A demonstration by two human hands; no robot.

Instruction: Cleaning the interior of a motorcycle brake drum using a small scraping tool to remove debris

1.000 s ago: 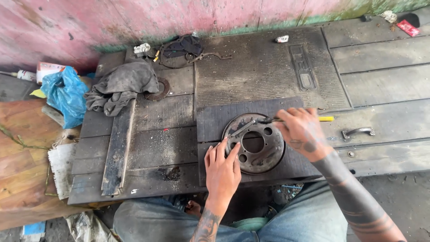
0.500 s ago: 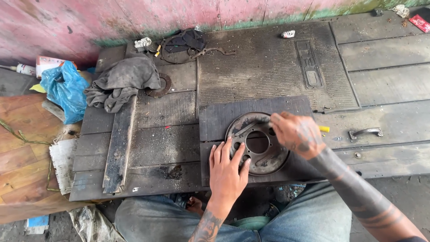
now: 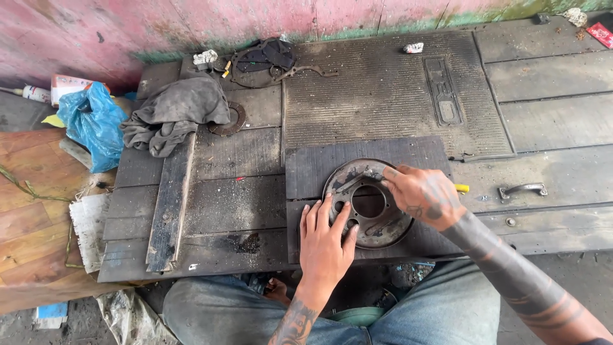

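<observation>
Rusty disc (image 3: 370, 206) flat; yellow-handled tool (image 3: 461, 188) lies left-right.

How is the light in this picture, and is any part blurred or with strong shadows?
Head view: soft, even daylight, no glare; only faint shadows under the left hand and right hand; the round metal plate is sharp; plank lines bow slightly toward the frame edges.

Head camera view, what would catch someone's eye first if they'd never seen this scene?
The round rusty metal plate on a dark board at the centre, with the left hand pressed flat on its near edge and the right hand working a yellow-handled tool at its top. After that, the bright blue plastic bag at far left, beside a crumpled grey rag.
</observation>
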